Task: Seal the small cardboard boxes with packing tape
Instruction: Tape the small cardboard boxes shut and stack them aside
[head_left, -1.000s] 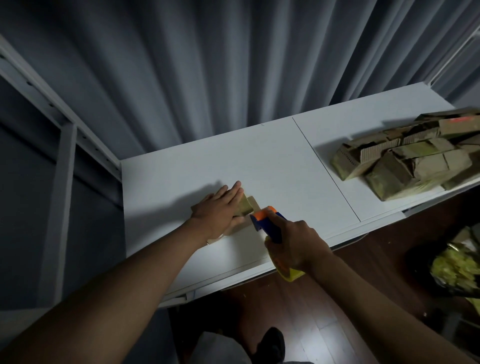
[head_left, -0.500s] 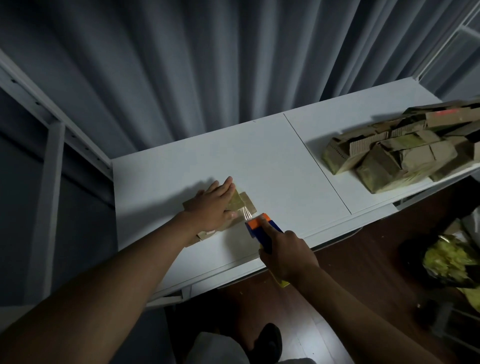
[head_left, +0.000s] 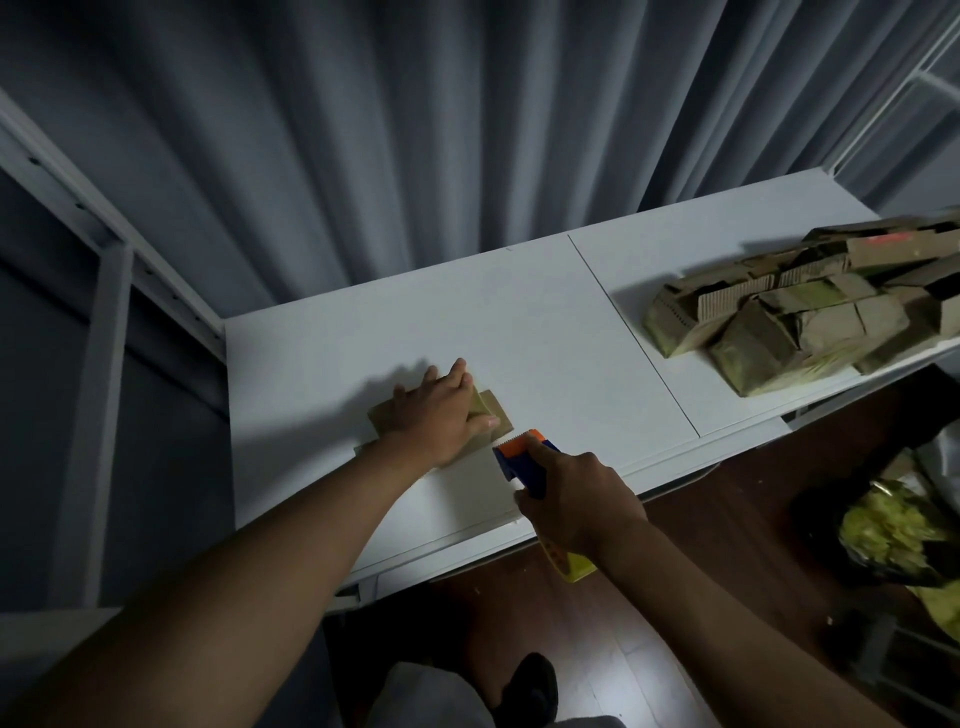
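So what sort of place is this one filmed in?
Probably a home or small packing corner: a white tabletop against grey pleated curtains, a heap of small brown cardboard boxes, dark wooden flooring.

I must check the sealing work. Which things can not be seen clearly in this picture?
- Small box: head view, top mostly hidden under the left hand.
- Tape dispenser: roll hidden by the right hand.
- Box pile: cut off by the right edge.

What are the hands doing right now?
Left hand: open, pressing flat on the box.
Right hand: closed around the tape dispenser.
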